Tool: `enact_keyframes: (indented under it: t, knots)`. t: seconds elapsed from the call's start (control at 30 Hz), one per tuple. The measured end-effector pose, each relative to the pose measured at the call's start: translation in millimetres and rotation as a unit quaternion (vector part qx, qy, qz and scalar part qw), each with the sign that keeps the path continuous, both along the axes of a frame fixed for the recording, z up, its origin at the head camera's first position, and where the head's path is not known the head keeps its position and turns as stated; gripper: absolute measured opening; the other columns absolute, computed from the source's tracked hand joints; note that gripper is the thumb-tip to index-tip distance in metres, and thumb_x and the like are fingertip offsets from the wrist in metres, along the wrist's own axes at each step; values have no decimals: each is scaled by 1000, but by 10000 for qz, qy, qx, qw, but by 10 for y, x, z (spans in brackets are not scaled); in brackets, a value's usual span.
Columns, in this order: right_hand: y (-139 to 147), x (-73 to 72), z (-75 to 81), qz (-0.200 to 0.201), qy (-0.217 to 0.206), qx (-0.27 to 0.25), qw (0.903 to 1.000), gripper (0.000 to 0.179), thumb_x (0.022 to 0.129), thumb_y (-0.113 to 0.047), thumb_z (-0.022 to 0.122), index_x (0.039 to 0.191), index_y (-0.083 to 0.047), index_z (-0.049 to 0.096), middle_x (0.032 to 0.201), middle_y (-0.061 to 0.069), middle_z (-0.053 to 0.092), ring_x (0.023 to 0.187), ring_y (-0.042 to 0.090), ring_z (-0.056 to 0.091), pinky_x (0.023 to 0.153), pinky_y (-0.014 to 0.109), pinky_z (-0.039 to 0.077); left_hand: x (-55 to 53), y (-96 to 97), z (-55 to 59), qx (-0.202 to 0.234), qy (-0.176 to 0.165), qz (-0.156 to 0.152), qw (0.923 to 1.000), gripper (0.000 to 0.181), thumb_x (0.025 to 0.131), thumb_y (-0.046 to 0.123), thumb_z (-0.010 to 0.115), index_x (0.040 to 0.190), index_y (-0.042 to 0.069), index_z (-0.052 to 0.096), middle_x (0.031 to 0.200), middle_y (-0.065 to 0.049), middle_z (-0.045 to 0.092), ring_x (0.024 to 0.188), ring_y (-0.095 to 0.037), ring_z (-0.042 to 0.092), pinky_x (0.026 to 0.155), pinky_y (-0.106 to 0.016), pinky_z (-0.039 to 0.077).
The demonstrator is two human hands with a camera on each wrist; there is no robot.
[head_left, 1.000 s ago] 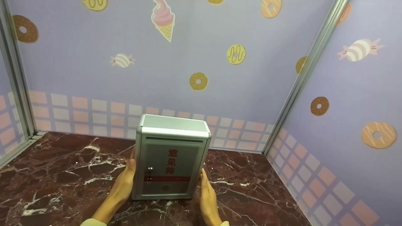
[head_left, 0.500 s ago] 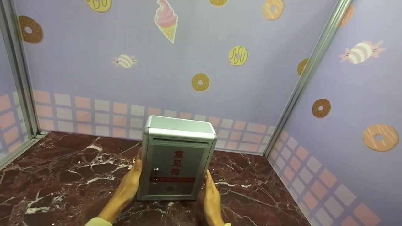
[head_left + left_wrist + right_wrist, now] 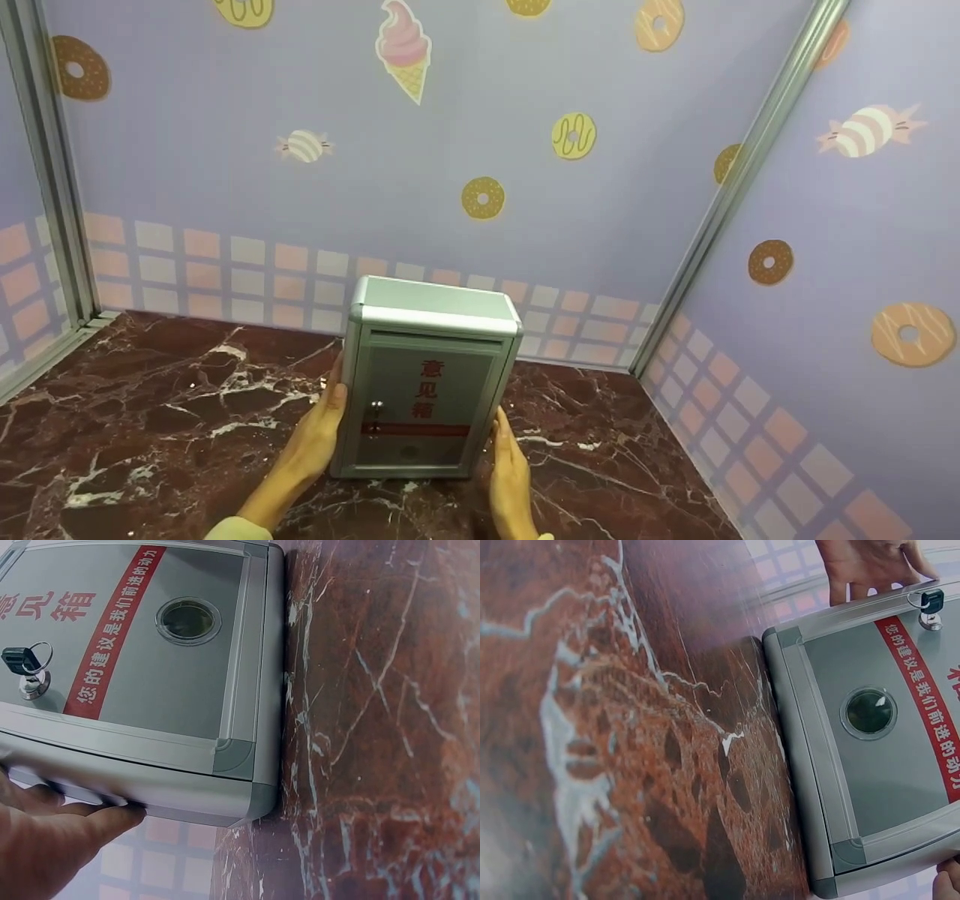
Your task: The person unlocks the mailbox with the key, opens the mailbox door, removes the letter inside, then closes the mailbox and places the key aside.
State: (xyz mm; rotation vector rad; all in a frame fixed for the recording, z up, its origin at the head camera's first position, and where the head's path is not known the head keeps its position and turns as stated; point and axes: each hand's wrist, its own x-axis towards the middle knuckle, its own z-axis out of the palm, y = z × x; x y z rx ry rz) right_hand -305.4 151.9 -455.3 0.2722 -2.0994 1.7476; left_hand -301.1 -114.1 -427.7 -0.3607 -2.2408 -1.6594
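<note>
The left hand (image 3: 319, 439) lies flat against the left side of a silver aluminium suggestion box with red lettering on its grey front (image 3: 427, 390); its grip is spread, fingers straight along the metal, the thumb at the front edge. The box stands upright on the dark red marble-patterned bench (image 3: 150, 420), near the back wall and roughly in the middle. A small key with a black head and a ring (image 3: 26, 664) sits in the lock on the door's left part, above a red strip of white characters (image 3: 112, 637) and a round glazed window (image 3: 188, 620). The right hand (image 3: 510, 480) presses the box's right side low down, its grip likewise flat and open, fingers extended along the panel.
</note>
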Motion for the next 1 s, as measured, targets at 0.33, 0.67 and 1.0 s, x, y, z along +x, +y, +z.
enact_keyframes:
  t: [0.33,0.67,1.0]
  knots:
    - [20,-1,-3,-18,-82,2,10000,51,110,-33,29,150,-3,39,146,24,43,135,37,38,111,53,25,-8,6,-9,73,101,-90,9999,51,110,35,16,158,32,0,162,-13,6,134,-56,24,93,-81,20]
    - [-10,6,38,-1079,488,-37,9930,38,107,-25,44,136,-2,55,132,18,54,123,35,49,102,52,39,2,-9,-14,-10,-7,8,10000,51,110,37,16,158,34,0,161,-14,10,132,-59,25,92,-81,20]
    - [-280,84,228,-1148,2608,876,9545,28,87,-9,75,112,-5,62,101,4,58,92,20,56,82,32,49,16,-2,-35,24,-29,-30,10000,52,109,37,17,159,33,1,161,-16,10,127,-63,30,86,-82,28]
